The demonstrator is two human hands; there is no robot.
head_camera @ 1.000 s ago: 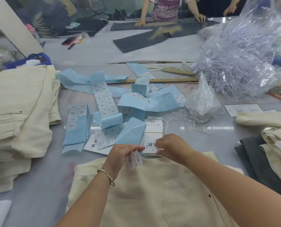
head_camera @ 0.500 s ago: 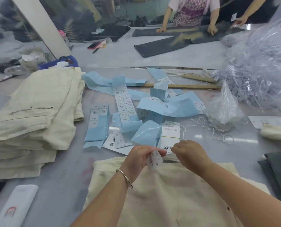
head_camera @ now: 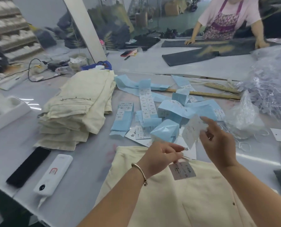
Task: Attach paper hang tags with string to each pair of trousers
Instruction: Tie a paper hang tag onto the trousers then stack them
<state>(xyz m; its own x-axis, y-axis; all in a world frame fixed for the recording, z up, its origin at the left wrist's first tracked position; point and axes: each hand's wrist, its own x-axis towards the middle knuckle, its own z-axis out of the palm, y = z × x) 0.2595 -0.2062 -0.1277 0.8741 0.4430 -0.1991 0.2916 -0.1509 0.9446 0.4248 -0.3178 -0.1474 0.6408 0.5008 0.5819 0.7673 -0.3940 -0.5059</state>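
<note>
Nearest us, a pair of cream trousers (head_camera: 177,194) lies flat on the worktop (head_camera: 81,169), its waist end toward the far side. Above that waist our left hand (head_camera: 161,154) pinches a small printed sticker label (head_camera: 182,170) by its top corner between thumb and fingertips, so it hangs just over the cloth. Our right hand (head_camera: 218,141), raised a little further out, holds a white paper hang tag (head_camera: 192,130) at its right edge, fingers curled round it and the index finger stretched out; the tag is blurred, so its print is unreadable. We judge both papers to be very light and easily creased, the label sticky on one face, so edges and corners are the places to take them; the trousers are soft and will bunch if dragged. To the left lie a white battery pack (head_camera: 54,176) and a dark phone (head_camera: 28,166). Beyond the hands are blue label strips (head_camera: 123,118), loose strings (head_camera: 244,145) on the right and a stack of cream trousers (head_camera: 77,108) on the left. Further off are wooden rulers (head_camera: 210,95), a bag of plastic ties (head_camera: 270,89), and another person smoothing dark trousers (head_camera: 190,55) on the far worktop.
</note>
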